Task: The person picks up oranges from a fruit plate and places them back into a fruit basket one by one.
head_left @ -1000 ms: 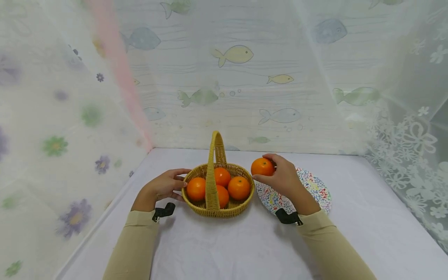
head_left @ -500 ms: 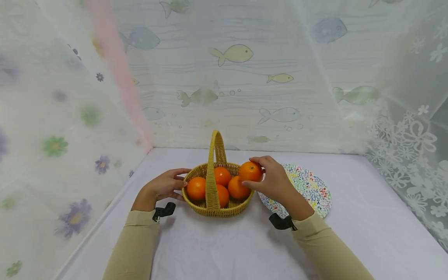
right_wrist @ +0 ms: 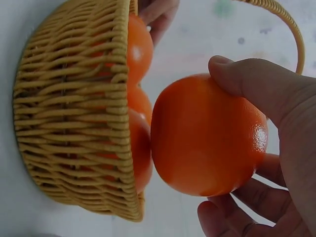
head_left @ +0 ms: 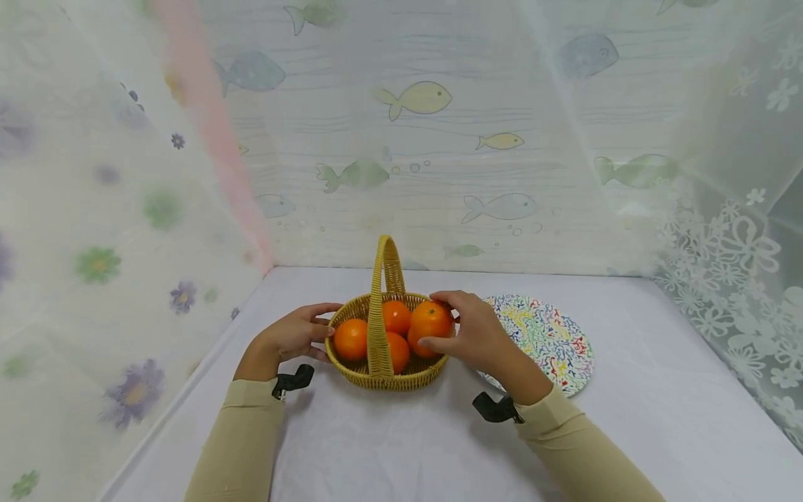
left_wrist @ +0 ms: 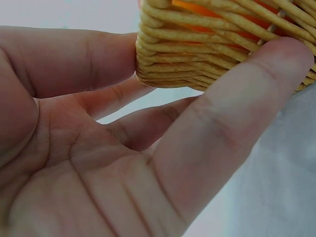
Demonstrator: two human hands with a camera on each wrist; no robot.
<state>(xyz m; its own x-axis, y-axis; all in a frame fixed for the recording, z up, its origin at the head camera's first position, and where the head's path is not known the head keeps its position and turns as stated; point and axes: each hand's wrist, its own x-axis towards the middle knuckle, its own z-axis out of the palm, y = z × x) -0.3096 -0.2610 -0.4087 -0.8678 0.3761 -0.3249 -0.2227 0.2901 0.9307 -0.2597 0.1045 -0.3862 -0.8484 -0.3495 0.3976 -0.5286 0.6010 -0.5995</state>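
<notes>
A yellow wicker basket [head_left: 404, 382] with an arched handle holds several glossy oranges [head_left: 350, 339]. At its left end, my left hand [head_left: 287, 339] rests against the basket with fairly straight, spread fingers; in the left wrist view a fingertip [left_wrist: 281, 57] lies on the woven wall [left_wrist: 197, 47]. My right hand [head_left: 479, 331] grips another orange [right_wrist: 207, 138] between thumb and fingers, over the basket's right end. In the head view this orange covers most of one in the basket. The right wrist view puts it close above the rim; whether it touches the fruit below I cannot tell.
A round plate or mat [head_left: 555, 341] with multicoloured markings lies right of the basket, partly behind my right forearm. White cloth [head_left: 389, 446] covers the table. A fish-patterned curtain [head_left: 439, 174] hangs at the back, with flowered sheer curtains at both sides.
My right hand has carried the orange leftward from above the plate's edge to above the basket's right end, and lower. The left hand and basket have stayed in place.
</notes>
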